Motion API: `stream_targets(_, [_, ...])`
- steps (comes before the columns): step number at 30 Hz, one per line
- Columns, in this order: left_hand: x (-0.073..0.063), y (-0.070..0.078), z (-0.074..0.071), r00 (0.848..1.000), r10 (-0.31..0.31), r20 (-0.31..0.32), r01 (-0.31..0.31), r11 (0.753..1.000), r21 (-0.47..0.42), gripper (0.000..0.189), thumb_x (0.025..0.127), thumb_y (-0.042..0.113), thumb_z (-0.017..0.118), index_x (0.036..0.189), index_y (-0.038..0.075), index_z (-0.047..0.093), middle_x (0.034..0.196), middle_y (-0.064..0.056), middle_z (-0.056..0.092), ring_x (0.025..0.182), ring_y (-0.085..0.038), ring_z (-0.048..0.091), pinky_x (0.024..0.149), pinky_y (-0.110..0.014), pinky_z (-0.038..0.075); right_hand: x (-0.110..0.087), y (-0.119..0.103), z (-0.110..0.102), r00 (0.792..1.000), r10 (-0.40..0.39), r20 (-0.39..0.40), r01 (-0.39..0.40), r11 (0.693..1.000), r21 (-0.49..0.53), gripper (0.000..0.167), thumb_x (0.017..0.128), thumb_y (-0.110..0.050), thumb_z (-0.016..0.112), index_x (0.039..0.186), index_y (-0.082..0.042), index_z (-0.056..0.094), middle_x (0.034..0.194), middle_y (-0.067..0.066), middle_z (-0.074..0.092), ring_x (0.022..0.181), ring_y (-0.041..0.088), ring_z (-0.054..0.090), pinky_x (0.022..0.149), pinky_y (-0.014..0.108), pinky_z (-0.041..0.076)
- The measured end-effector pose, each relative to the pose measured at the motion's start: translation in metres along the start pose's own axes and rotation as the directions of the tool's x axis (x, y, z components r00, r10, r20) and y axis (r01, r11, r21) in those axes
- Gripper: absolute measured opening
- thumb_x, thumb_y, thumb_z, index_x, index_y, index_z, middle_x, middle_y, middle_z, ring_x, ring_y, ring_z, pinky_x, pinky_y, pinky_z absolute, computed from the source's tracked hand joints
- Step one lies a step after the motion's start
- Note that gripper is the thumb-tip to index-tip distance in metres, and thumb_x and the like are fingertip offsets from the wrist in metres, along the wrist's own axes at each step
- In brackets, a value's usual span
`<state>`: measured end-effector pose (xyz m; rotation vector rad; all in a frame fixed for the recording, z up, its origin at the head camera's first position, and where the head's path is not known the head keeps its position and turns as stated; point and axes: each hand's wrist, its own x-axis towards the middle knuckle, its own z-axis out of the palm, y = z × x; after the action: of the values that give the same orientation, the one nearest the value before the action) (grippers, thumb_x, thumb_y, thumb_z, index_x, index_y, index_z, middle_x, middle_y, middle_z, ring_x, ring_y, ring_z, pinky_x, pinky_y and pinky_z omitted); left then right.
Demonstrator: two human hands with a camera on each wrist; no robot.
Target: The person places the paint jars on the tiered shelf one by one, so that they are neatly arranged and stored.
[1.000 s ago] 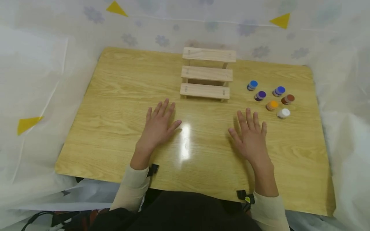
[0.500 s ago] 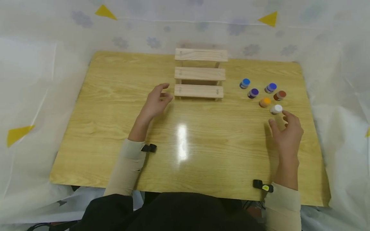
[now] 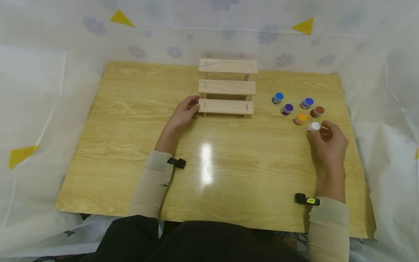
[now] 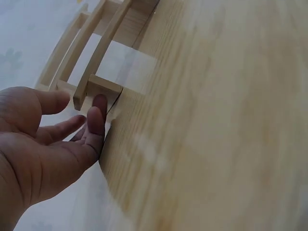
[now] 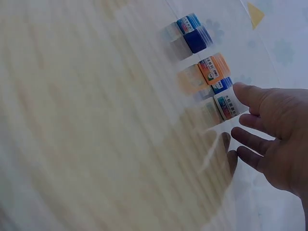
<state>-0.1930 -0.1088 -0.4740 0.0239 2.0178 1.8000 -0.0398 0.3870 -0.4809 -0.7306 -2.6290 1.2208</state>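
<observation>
Head view: right hand (image 3: 331,143) loose, not closed, thumb and fingers parted about the white jar (image 3: 314,126); jar stands upright at the thumb tip, firm contact unclear; orange jar (image 3: 300,119) just beyond, left of the thumb; brown jar (image 3: 317,111) ahead of the fingers; three blue-toned jars (image 3: 287,109) farther out; left hand (image 3: 184,113) also unclenched, fingers bent at the near end of the lowest shelf (image 3: 226,106), touch hard to tell; stepped wooden rack (image 3: 227,87) runs rightward from it; patterned sheet (image 3: 193,54) behind.
</observation>
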Motion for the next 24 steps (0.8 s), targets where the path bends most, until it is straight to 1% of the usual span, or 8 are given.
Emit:
stream_targets(3, [0.002, -0.003, 0.003, 1.000, 0.010, -0.029, -0.011, 1.000, -0.024, 0.046, 0.111, 0.019, 0.057, 0.156, 0.008, 0.049, 0.138, -0.011, 0.056, 0.113, -0.021, 0.060, 0.087, -0.031, 0.058, 0.000, 0.000, 0.003, 0.999, -0.031, -0.015, 0.031, 1.000, -0.006, 0.056, 0.102, -0.036, 0.072, 0.151, -0.013, 0.059, 0.139, 0.014, 0.066, 0.109, 0.009, 0.062, 0.099, 0.023, 0.052])
stream_targets(5, [0.004, -0.006, 0.004, 0.999, 0.018, -0.040, -0.020, 0.999, -0.047, 0.045, 0.111, 0.017, 0.058, 0.154, 0.006, 0.051, 0.128, -0.012, 0.058, 0.103, -0.021, 0.063, 0.081, -0.029, 0.057, 0.000, -0.001, 0.004, 0.998, -0.049, -0.031, 0.049, 0.999, -0.012, 0.052, 0.102, -0.035, 0.072, 0.147, -0.011, 0.062, 0.132, 0.012, 0.068, 0.102, 0.004, 0.060, 0.094, 0.020, 0.050])
stream_targets(7, [0.005, -0.008, 0.005, 0.999, 0.016, -0.038, -0.019, 0.997, -0.070, 0.045, 0.111, 0.015, 0.058, 0.153, 0.005, 0.051, 0.122, -0.011, 0.060, 0.097, -0.020, 0.066, 0.078, -0.027, 0.058, 0.000, -0.002, 0.005, 0.998, -0.052, -0.043, 0.051, 0.999, -0.015, 0.050, 0.102, -0.035, 0.072, 0.144, -0.010, 0.064, 0.128, 0.011, 0.068, 0.098, 0.001, 0.059, 0.090, 0.017, 0.048])
stream_targets(12, [0.006, -0.012, 0.006, 0.999, 0.016, -0.036, -0.019, 0.994, -0.108, 0.046, 0.111, 0.015, 0.057, 0.154, 0.005, 0.049, 0.116, -0.010, 0.060, 0.095, -0.021, 0.070, 0.078, -0.027, 0.058, 0.002, -0.003, 0.007, 0.996, -0.056, -0.063, 0.055, 0.998, -0.026, 0.048, 0.101, -0.034, 0.073, 0.142, -0.010, 0.066, 0.124, 0.010, 0.068, 0.095, -0.003, 0.058, 0.087, 0.015, 0.047])
stream_targets(19, [0.007, -0.014, 0.006, 0.999, 0.022, -0.032, -0.027, 0.990, -0.138, 0.044, 0.111, 0.014, 0.057, 0.154, 0.005, 0.050, 0.116, -0.011, 0.061, 0.096, -0.023, 0.069, 0.081, -0.028, 0.059, 0.002, 0.000, 0.009, 0.997, -0.036, -0.063, 0.034, 0.999, -0.034, 0.049, 0.102, -0.035, 0.071, 0.142, -0.008, 0.065, 0.129, 0.013, 0.068, 0.098, -0.001, 0.058, 0.090, 0.016, 0.049])
stream_targets(23, [0.006, -0.015, 0.007, 0.999, 0.025, -0.033, -0.030, 0.988, -0.150, 0.045, 0.111, 0.012, 0.056, 0.154, 0.004, 0.049, 0.115, -0.012, 0.061, 0.094, -0.022, 0.069, 0.083, -0.028, 0.060, -0.001, 0.000, 0.009, 0.996, -0.044, -0.076, 0.040, 0.998, -0.052, 0.048, 0.103, -0.035, 0.070, 0.141, -0.005, 0.064, 0.128, 0.013, 0.067, 0.098, -0.001, 0.057, 0.090, 0.016, 0.049])
stream_targets(24, [0.006, -0.015, 0.007, 0.999, 0.026, -0.035, -0.031, 0.988, -0.150, 0.045, 0.111, 0.012, 0.056, 0.154, 0.005, 0.049, 0.114, -0.012, 0.061, 0.093, -0.021, 0.069, 0.083, -0.027, 0.060, -0.001, 0.000, 0.009, 0.996, -0.045, -0.078, 0.041, 0.998, -0.048, 0.048, 0.103, -0.034, 0.070, 0.140, -0.005, 0.064, 0.128, 0.014, 0.067, 0.100, 0.000, 0.058, 0.092, 0.017, 0.050])
